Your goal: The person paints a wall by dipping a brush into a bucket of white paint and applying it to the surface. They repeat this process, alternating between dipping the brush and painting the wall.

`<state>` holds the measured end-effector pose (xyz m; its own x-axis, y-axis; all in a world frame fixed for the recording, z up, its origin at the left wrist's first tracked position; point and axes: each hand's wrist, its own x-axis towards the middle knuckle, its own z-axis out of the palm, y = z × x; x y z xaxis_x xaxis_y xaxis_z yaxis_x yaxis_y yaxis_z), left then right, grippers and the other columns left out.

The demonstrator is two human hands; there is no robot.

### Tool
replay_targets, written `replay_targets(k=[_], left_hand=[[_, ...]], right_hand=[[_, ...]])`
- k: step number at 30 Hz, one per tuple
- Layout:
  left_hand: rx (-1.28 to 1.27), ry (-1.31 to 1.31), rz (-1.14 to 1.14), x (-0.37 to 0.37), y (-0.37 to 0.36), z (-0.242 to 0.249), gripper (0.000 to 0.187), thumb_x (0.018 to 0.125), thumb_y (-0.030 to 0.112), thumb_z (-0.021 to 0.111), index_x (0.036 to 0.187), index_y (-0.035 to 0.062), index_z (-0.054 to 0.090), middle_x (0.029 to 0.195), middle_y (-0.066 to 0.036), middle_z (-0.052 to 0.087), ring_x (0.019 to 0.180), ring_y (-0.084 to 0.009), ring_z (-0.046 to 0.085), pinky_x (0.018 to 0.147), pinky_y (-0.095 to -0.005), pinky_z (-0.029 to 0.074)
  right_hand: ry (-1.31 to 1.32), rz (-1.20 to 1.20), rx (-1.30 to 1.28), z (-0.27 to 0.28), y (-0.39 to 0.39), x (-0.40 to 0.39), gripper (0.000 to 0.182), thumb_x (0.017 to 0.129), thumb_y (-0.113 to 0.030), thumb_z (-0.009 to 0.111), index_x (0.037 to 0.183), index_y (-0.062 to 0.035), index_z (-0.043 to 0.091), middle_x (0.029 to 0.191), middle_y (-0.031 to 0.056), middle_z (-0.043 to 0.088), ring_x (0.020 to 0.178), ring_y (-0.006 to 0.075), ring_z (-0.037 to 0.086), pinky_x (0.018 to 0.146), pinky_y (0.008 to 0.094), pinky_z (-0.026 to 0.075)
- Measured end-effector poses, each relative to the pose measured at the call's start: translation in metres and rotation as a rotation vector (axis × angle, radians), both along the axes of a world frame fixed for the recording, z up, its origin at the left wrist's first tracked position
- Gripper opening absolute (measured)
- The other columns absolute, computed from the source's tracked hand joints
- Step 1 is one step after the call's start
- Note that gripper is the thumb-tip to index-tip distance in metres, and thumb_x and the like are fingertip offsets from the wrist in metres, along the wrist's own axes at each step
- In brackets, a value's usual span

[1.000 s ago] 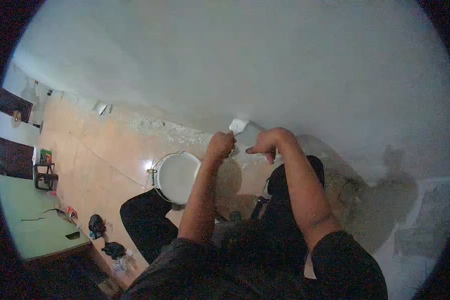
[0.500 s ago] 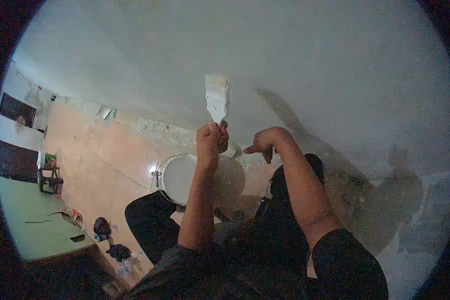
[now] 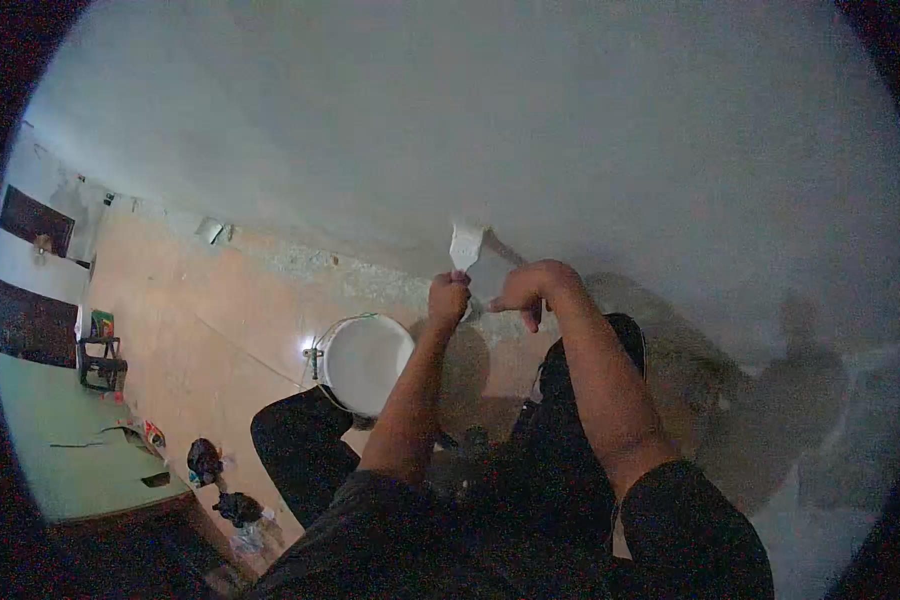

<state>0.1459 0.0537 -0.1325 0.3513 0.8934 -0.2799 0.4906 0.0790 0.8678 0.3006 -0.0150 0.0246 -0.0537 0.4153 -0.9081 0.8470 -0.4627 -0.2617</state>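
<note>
My left hand (image 3: 450, 299) is closed around the handle of a wide paintbrush (image 3: 466, 247) coated in white. Its bristle end meets the pale wall (image 3: 530, 120) low down, and a shadow runs off to the right of it. My right hand (image 3: 538, 292) is held just right of the brush, near the foot of the wall. Its index finger stretches left and another finger hangs down; I see nothing in it. A bucket of white paint (image 3: 362, 366) stands on the floor by my left forearm, its wire handle folded down at the side.
The orange-toned floor (image 3: 200, 300) meets the wall along a rough, white-spattered edge (image 3: 350, 279). At left are a dark chair (image 3: 101, 362), a green surface (image 3: 80, 440) and dark bundles (image 3: 205, 461). My bent knees flank the bucket area; a bright light shines beside the bucket.
My left hand has moved right and slightly down with the paintbrush, whose bristles went from raised up to against the wall. The right hand has barely moved.
</note>
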Motion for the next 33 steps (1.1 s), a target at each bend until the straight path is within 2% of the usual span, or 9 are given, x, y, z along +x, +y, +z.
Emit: replay_targets(k=[3,5,7,12,15,20,25,31,33], left_hand=[[-0.064,0.09,-0.304,-0.031,0.005,0.042,0.034,0.089,0.033,0.047,0.076,0.0053,0.063,0.056,-0.008,0.054,0.05,-0.0202,0.056,0.047,-0.0331,0.043],[0.442,0.293,-0.865,-0.05,0.023,0.061,0.028,0.089,0.027,0.046,0.082,0.005,0.063,0.06,-0.008,0.055,0.051,-0.018,0.055,0.046,-0.0315,0.043],[-0.31,0.219,-0.349,-0.029,0.002,0.17,0.02,0.088,0.018,0.048,0.089,0.0041,0.061,0.066,-0.005,0.055,0.051,-0.0127,0.051,0.043,-0.0265,0.041],[0.136,0.404,-0.69,-0.005,0.038,0.247,0.026,0.088,0.027,0.053,0.089,0.0023,0.062,0.062,0.0,0.055,0.049,-0.0083,0.044,0.043,-0.0264,0.038],[-0.108,0.239,-0.469,-0.012,0.035,0.282,0.025,0.089,0.026,0.052,0.089,0.0026,0.061,0.059,0.001,0.051,0.047,-0.0075,0.042,0.042,-0.0258,0.035],[-0.049,0.072,-0.477,-0.057,0.006,0.292,0.024,0.092,0.028,0.048,0.082,0.0075,0.057,0.055,0.005,0.038,0.044,-0.0049,0.031,0.039,-0.0227,0.026],[-0.626,-0.553,-0.23,-0.12,-0.008,0.246,0.024,0.093,0.032,0.045,0.092,0.0083,0.048,0.063,0.004,0.039,0.048,-0.0055,0.034,0.041,-0.0198,0.027],[-0.386,-0.408,-0.092,-0.147,-0.024,0.174,0.039,0.094,0.041,0.042,0.103,0.0048,0.052,0.083,-0.004,0.056,0.071,-0.0148,0.052,0.07,-0.0307,0.045],[-0.41,-0.414,-0.106,-0.149,-0.025,0.162,0.04,0.094,0.041,0.041,0.102,0.0039,0.053,0.085,-0.006,0.057,0.072,-0.0152,0.053,0.07,-0.0311,0.045]], right_hand=[[0.008,0.084,0.02,-0.001,0.002,-0.002,0.065,0.087,-0.057,0.04,0.082,0.0023,0.067,0.076,0.0118,0.068,0.077,0.0216,0.066,0.082,0.0395,0.048],[-0.003,0.057,0.018,0.009,-0.001,-0.003,0.066,0.087,-0.058,0.039,0.082,0.0018,0.067,0.076,0.0113,0.068,0.077,0.0217,0.066,0.083,0.0398,0.048],[-0.011,0.031,0.013,0.014,-0.003,-0.005,0.066,0.087,-0.058,0.039,0.082,0.0013,0.067,0.076,0.0108,0.068,0.077,0.0218,0.066,0.083,0.0401,0.048],[0.017,0.085,-0.003,0.008,0.0,0.0,0.071,0.087,-0.062,0.035,0.082,0.0008,0.068,0.085,0.0103,0.068,0.089,0.0249,0.064,0.083,0.043,0.047],[0.063,-0.05,-0.024,0.017,-0.001,0.002,0.064,0.08,-0.059,0.052,0.102,-0.0002,0.063,0.088,0.013,0.068,0.08,0.0273,0.065,0.08,0.044,0.048],[0.025,-0.012,-0.078,0.007,0.001,0.001,0.064,0.081,-0.059,0.051,0.098,0.0015,0.064,0.088,0.0134,0.068,0.081,0.0281,0.065,0.08,0.0453,0.047],[-0.019,0.164,-0.065,-0.005,-0.004,-0.014,0.067,0.086,-0.059,0.04,0.09,0.0017,0.067,0.084,0.012,0.068,0.089,0.025,0.064,0.08,0.0431,0.049],[0.306,0.279,0.101,0.012,-0.009,-0.077,0.065,0.082,-0.061,0.047,0.101,-0.0011,0.061,0.088,0.0115,0.067,0.086,0.0251,0.064,0.081,0.0392,0.048],[0.527,0.189,0.507,0.011,-0.013,-0.101,0.067,0.081,-0.062,0.049,0.106,-0.0001,0.057,0.095,0.0116,0.064,0.087,0.022,0.062,0.082,0.0378,0.047]])
